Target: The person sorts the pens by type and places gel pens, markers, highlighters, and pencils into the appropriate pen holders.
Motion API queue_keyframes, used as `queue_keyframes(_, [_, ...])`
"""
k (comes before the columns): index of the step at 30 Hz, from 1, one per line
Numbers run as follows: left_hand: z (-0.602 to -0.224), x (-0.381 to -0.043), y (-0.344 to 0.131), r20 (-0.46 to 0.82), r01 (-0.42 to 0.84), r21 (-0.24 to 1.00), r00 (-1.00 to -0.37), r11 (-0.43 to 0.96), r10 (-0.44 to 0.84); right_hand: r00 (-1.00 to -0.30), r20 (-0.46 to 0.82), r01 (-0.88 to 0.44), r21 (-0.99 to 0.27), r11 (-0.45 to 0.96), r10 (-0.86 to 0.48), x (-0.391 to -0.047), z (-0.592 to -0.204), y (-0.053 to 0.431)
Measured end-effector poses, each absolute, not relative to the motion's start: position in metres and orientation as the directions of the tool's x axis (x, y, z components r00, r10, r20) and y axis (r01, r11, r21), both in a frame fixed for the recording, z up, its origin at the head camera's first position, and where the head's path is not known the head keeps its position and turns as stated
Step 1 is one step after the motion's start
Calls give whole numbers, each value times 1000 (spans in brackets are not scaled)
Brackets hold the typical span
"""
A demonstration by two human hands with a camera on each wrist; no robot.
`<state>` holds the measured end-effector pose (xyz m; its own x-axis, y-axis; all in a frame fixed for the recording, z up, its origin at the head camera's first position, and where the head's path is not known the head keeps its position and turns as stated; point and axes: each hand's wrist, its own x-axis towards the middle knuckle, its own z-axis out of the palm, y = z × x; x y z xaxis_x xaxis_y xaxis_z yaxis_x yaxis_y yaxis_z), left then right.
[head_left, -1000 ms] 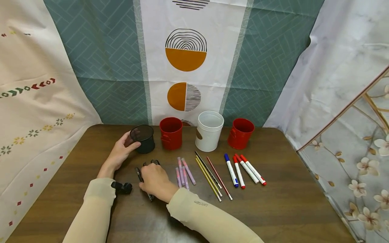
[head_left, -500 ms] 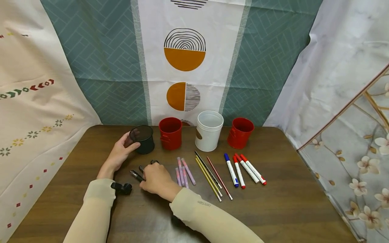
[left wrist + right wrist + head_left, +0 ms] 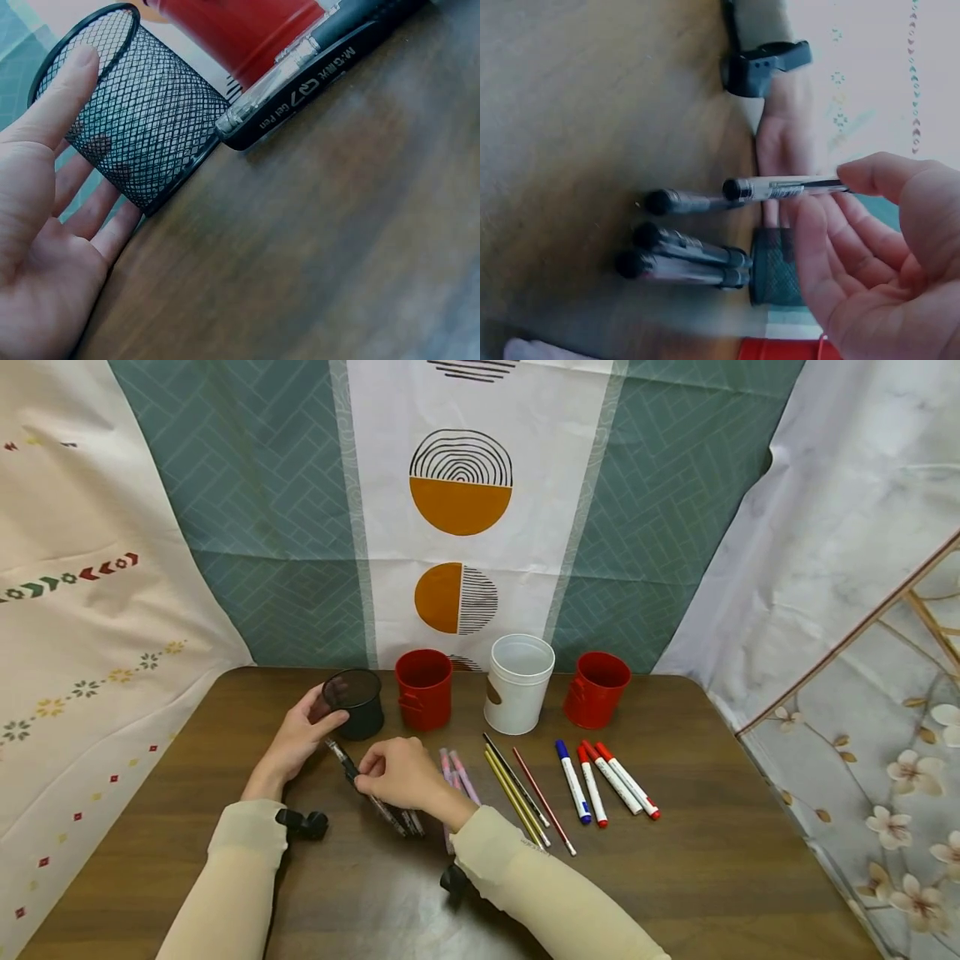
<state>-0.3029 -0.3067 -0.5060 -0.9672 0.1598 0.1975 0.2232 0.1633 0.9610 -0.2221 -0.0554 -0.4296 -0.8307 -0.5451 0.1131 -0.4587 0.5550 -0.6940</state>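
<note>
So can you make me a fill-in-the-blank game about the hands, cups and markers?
1. The right hand pinches a ____.
2. The mesh cup is held by the ____ hand.
3. The white cup stands between two cups that are ____.
4. Three markers have red ends, and one marker has ____ ends.

Missing words: pen; left; red; blue.
</note>
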Motion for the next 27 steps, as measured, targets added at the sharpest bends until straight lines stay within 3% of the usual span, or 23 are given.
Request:
queue_keyframes(9, [-509,-302,-306,200,221,964,-968,145,149,-842,175,-384,-859,339,-511,-233,-424,-46])
queue_keyframes(27, [-507,-304,-306,187,213,964,-969,158,163,-865,304,-417,-878,236,-399,-262,-400,-28])
